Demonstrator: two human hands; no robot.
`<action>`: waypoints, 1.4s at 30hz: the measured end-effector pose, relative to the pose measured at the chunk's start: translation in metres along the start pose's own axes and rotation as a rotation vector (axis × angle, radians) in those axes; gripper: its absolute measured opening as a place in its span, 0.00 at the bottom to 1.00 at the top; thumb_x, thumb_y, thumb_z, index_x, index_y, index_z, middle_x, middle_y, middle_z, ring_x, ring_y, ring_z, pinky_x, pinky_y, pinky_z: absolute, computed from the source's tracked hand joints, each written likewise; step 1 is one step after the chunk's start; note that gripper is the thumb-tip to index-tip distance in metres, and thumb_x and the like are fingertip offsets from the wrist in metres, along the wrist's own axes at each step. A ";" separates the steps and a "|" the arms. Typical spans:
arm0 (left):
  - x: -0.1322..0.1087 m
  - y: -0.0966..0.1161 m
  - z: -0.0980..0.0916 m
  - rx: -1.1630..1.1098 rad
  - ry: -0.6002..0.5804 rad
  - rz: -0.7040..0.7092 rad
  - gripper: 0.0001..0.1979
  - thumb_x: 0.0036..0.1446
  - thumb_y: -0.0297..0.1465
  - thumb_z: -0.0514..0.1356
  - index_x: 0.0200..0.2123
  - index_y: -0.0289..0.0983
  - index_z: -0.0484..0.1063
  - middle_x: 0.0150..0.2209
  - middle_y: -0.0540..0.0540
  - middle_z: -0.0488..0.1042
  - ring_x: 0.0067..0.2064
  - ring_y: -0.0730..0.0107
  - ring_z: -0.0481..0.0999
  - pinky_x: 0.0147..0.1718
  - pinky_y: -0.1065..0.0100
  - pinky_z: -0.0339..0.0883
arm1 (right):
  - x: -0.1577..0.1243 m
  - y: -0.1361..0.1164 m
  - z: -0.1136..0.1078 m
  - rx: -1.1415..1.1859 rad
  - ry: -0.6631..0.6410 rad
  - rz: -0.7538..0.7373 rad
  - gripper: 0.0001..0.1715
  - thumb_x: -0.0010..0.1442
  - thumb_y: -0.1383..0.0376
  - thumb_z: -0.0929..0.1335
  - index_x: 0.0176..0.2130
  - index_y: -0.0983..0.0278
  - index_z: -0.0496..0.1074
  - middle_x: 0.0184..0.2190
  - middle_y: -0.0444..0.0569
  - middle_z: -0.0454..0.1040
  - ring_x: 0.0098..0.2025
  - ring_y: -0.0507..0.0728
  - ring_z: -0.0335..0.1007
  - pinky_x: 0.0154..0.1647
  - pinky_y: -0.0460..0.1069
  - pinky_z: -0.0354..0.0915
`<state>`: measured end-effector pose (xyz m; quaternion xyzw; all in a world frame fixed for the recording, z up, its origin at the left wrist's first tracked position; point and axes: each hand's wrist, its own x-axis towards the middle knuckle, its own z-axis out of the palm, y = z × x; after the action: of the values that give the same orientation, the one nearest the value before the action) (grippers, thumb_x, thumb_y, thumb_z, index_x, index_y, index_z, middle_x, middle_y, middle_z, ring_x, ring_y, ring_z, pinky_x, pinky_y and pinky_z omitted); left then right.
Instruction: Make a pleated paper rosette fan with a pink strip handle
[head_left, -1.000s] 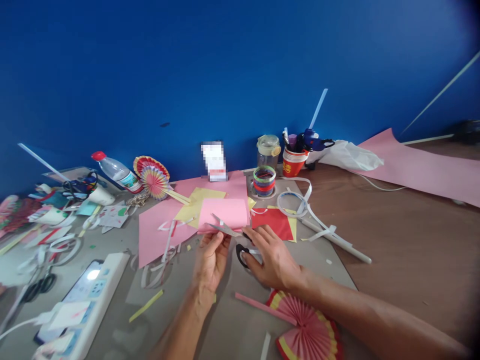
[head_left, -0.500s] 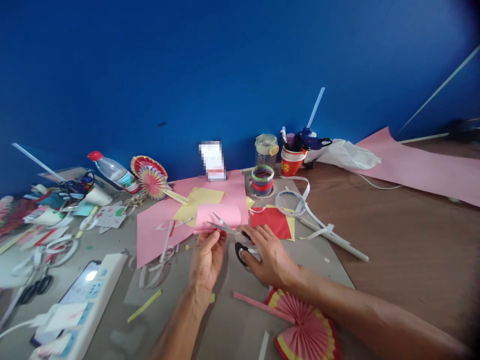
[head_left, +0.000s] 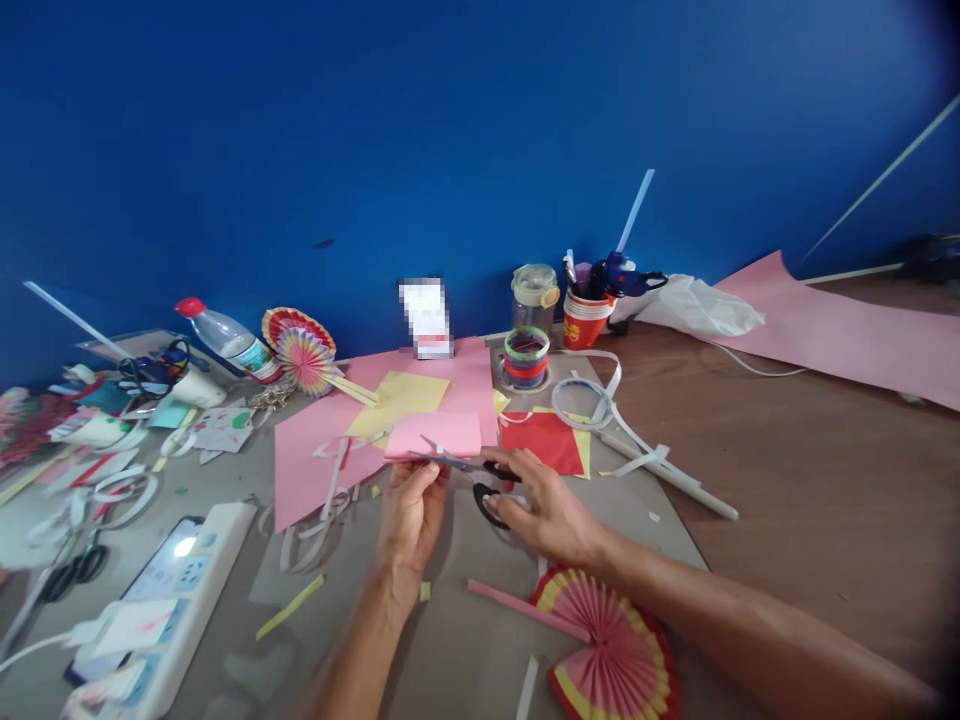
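Note:
My left hand [head_left: 414, 505] pinches the near edge of a folded sheet of pink paper [head_left: 435, 432], thumb on top. In my right hand [head_left: 553, 512] is a pair of scissors [head_left: 487, 500] with black handles, my fingers in the loops. Their blades are parted and lie across the paper's near edge, just above my left thumb. Whether they are cutting into it I cannot tell. Beyond the folded sheet lie a yellow sheet [head_left: 411, 392] and a large pink sheet [head_left: 307, 470]. A pleated pink paper fan [head_left: 622, 650] with a yellow and red rim rests beside my right forearm.
Red paper [head_left: 540, 446], tape rolls [head_left: 526, 362] and a roll of white tape [head_left: 581, 402] lie right of the hands. A red paper cup [head_left: 583, 322] of tools stands behind. On the left are a power strip [head_left: 199, 600], a phone [head_left: 161, 570] and a leaning bottle [head_left: 232, 340].
The scissor handles have dropped slightly and the blades lie flatter across the pink paper's edge. Its near edge has tilted a little. My left hand keeps its pinch.

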<state>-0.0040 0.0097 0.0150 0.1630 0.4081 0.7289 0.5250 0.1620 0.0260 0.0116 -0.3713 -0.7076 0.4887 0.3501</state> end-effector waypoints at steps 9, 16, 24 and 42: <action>-0.002 0.001 -0.005 0.014 0.032 -0.019 0.10 0.36 0.19 0.68 0.24 0.34 0.74 0.26 0.51 0.77 0.27 0.77 0.75 0.33 0.74 0.70 | 0.012 0.008 -0.001 0.861 0.021 0.303 0.17 0.50 0.63 0.69 0.41 0.64 0.73 0.29 0.44 0.70 0.30 0.51 0.63 0.35 0.48 0.60; 0.002 0.001 -0.008 -0.118 0.090 -0.061 0.06 0.39 0.21 0.69 0.22 0.32 0.75 0.25 0.47 0.78 0.32 0.71 0.78 0.42 0.67 0.72 | 0.014 0.007 -0.007 1.012 -0.033 0.288 0.16 0.51 0.62 0.69 0.40 0.64 0.73 0.24 0.42 0.66 0.28 0.51 0.61 0.35 0.49 0.58; 0.004 0.005 -0.006 -0.160 0.124 -0.081 0.02 0.49 0.23 0.65 0.27 0.34 0.75 0.25 0.48 0.78 0.29 0.73 0.78 0.40 0.68 0.73 | 0.012 0.013 0.001 1.056 -0.054 0.297 0.16 0.50 0.60 0.69 0.38 0.65 0.74 0.22 0.43 0.64 0.28 0.53 0.60 0.34 0.51 0.59; 0.000 0.007 -0.010 -0.147 -0.038 -0.183 0.10 0.48 0.32 0.68 0.24 0.33 0.72 0.15 0.58 0.66 0.16 0.85 0.62 0.31 0.70 0.75 | 0.023 0.015 -0.019 0.878 0.134 0.199 0.24 0.48 0.62 0.72 0.46 0.59 0.71 0.30 0.43 0.71 0.35 0.53 0.65 0.40 0.49 0.58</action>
<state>-0.0150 0.0044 0.0144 0.0999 0.3565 0.7027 0.6076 0.1699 0.0581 0.0062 -0.2846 -0.3700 0.7486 0.4709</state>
